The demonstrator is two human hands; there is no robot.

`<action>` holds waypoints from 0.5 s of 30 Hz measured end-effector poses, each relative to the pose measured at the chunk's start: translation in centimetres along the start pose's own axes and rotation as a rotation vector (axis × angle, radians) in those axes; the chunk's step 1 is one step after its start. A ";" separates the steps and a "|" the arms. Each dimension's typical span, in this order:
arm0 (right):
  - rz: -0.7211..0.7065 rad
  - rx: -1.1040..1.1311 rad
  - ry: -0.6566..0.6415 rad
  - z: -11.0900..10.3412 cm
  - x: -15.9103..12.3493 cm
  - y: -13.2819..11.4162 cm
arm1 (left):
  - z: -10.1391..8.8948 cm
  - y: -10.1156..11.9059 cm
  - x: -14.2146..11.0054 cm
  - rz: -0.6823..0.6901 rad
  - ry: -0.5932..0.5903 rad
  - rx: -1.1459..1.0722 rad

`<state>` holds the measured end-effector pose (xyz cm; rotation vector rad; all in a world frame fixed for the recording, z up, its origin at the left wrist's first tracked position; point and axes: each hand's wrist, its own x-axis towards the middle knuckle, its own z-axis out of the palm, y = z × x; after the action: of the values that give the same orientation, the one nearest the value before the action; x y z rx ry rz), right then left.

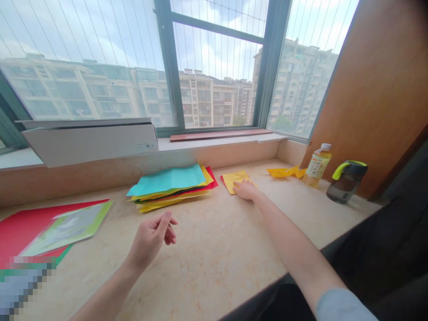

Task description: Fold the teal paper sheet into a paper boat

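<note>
My right hand point(246, 190) reaches forward and rests on a small yellow paper square point(238, 178), its fingers lying over the paper. A red edge shows from beneath that square. My left hand point(156, 236) hovers above the table, fingers loosely bent and thumb apart, with nothing visible in it. Just beyond it lies a stack of coloured paper point(170, 180), light blue on top, with yellow, red and dark sheets showing at the edges. To the right of the square, a folded yellow paper piece point(283, 172) lies beside a bottle.
A drink bottle point(317, 166) and a dark cup with a green strap point(347, 183) stand at the right. Red sheets point(20, 227) and a clear-fronted green packet point(72, 225) lie left. A white box point(93, 141) sits on the windowsill. The marble-patterned table point(200, 263) stretches between.
</note>
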<state>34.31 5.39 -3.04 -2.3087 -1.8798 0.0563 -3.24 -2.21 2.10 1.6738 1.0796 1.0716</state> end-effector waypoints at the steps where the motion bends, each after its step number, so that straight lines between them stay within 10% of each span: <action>1: 0.008 0.002 0.003 0.0 0.1 -0.2 | 0.0 0.0 0.0 0.002 -0.001 0.003; 6: 0.093 0.004 0.120 -1.8 0.9 1.6 | -0.3 -0.3 0.1 -0.007 0.003 0.018; 15: 0.559 -0.052 0.202 -7.2 0.4 16.9 | 0.0 -0.7 -0.5 -0.006 -0.033 0.083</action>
<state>51.76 1.69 1.51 -2.6821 -1.1154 -0.1537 -3.54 -2.46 1.35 1.7469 1.1208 1.0039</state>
